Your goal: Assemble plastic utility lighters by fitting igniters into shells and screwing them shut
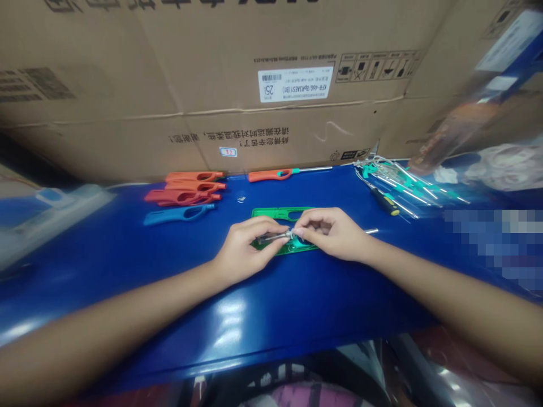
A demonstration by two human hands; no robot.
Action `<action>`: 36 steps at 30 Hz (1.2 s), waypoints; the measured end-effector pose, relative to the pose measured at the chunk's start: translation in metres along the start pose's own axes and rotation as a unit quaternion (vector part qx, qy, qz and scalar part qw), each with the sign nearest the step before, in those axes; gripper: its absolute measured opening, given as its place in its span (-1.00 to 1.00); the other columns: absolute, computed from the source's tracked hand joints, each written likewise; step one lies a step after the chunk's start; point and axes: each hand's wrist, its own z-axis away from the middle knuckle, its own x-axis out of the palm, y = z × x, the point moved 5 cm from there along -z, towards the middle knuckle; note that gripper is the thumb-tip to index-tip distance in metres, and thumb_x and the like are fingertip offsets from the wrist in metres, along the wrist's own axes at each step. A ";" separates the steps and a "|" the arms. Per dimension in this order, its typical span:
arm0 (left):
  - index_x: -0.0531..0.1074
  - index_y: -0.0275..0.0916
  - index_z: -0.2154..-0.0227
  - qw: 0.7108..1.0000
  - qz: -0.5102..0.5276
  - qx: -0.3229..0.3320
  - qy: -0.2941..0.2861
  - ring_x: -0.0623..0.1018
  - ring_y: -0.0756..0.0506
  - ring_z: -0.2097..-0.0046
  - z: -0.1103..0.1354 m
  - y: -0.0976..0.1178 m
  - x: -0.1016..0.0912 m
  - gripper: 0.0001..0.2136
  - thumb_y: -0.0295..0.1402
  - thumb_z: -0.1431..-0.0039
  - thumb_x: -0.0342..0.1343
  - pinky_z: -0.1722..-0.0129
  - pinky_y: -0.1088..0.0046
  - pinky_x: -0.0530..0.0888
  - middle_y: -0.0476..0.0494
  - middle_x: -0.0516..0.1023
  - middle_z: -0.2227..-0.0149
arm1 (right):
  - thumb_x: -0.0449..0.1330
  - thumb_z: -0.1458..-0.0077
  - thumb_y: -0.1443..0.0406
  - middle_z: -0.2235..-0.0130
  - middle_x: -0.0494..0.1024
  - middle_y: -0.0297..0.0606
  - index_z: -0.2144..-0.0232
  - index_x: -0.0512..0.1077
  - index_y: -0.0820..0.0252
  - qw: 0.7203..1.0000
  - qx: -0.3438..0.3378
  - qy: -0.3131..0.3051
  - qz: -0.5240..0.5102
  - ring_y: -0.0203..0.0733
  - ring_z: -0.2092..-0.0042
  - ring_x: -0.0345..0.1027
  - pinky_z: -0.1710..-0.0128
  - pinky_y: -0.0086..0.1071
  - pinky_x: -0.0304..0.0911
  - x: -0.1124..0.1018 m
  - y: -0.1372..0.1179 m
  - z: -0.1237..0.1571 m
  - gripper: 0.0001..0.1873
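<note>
My left hand (244, 246) is closed around a small dark, see-through lighter fuel tank (274, 237), its metal valve end pointing right. The fingertips of my right hand (328, 232) pinch together at that valve end; what they grip is too small to make out. Under both hands lies a green lighter shell half (282, 250) with a teal part and thin wire in it. Just behind it is another green shell half (275, 213), partly covered by my right hand. A metal rod (372, 230) sticks out to the right, beyond my right hand.
Several orange-red shells (193, 185) and a blue shell (180, 215) lie at back left. An orange lighter with rod (274, 175) lies at the back. Metal rods with teal parts (407, 183) and a screwdriver (386, 202) are at right. A cardboard box (212, 73) walls the blue table's far side.
</note>
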 end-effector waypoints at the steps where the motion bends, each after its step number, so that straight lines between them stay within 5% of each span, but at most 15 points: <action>1: 0.61 -0.29 0.24 1.000 -0.001 0.001 0.001 0.64 -0.05 0.27 0.001 0.000 0.000 -0.90 -0.45 -0.17 0.30 0.26 0.48 0.56 -0.18 0.68 0.28 | 0.31 -0.08 0.05 0.47 0.44 -0.32 0.40 0.52 0.25 1.000 0.003 0.000 -0.001 -0.32 0.44 0.24 0.46 -0.43 0.19 0.000 0.001 0.000 -0.66; 8: 0.64 -0.23 0.21 0.999 -0.021 -0.021 -0.044 0.64 -0.09 0.23 -0.006 0.001 -0.004 -0.88 -0.41 -0.19 0.29 0.19 0.38 0.58 -0.17 0.69 0.24 | 0.27 -0.15 0.05 0.43 0.51 -0.27 0.35 0.56 0.27 0.997 -0.007 -0.050 0.063 -0.31 0.43 0.28 0.43 -0.42 0.20 -0.004 0.002 -0.002 -0.65; 13: 0.64 -0.17 0.23 0.990 -0.053 -0.093 -0.090 0.61 -0.10 0.23 -0.010 0.006 -0.014 -0.86 -0.38 -0.13 0.32 0.15 0.36 0.57 -0.10 0.69 0.25 | 0.23 -0.21 0.19 0.34 0.54 -0.25 0.26 0.58 0.24 0.978 -0.097 -0.027 0.183 -0.31 0.41 0.29 0.38 -0.40 0.21 -0.018 -0.016 0.000 -0.77; 17: 0.63 -0.17 0.20 0.983 -0.064 -0.112 -0.130 0.61 -0.07 0.25 0.002 0.011 -0.016 -0.85 -0.42 -0.15 0.27 0.21 0.42 0.55 -0.07 0.68 0.27 | 0.23 -0.22 0.21 0.08 0.54 -0.15 0.04 0.53 0.17 0.950 -0.150 -0.102 0.253 -0.16 0.11 0.43 0.09 -0.29 0.32 -0.016 -0.025 0.006 -0.71; 22: 0.61 -0.18 0.12 0.983 -0.072 -0.083 -0.146 0.61 -0.08 0.18 0.014 0.010 -0.017 -0.81 -0.44 -0.22 0.22 0.15 0.39 0.55 -0.09 0.68 0.22 | 0.25 -0.20 0.18 -0.05 0.46 -0.11 -0.08 0.47 0.12 0.930 -0.159 -0.162 0.290 -0.06 -0.10 0.37 -0.09 -0.19 0.30 -0.012 -0.022 0.011 -0.59; 27: 0.59 -0.18 0.07 0.983 -0.055 -0.060 -0.163 0.61 -0.10 0.08 0.019 0.008 -0.015 -0.80 -0.40 -0.29 0.18 0.03 0.34 0.56 -0.16 0.63 0.10 | 0.26 -0.19 0.20 -0.05 0.45 -0.11 -0.04 0.49 0.10 0.927 -0.163 -0.166 0.296 -0.05 -0.09 0.37 -0.09 -0.19 0.30 -0.014 -0.025 0.012 -0.63; 36: 0.64 -0.16 0.17 0.979 -0.114 -0.067 -0.153 0.57 -0.10 0.22 0.016 0.004 -0.020 -0.85 -0.32 -0.29 0.20 0.17 0.35 0.54 -0.14 0.61 0.25 | 0.22 -0.17 0.36 0.15 0.53 -0.19 0.18 0.49 0.17 0.930 -0.149 -0.184 0.280 -0.18 0.17 0.39 0.18 -0.34 0.28 -0.017 -0.025 0.011 -0.86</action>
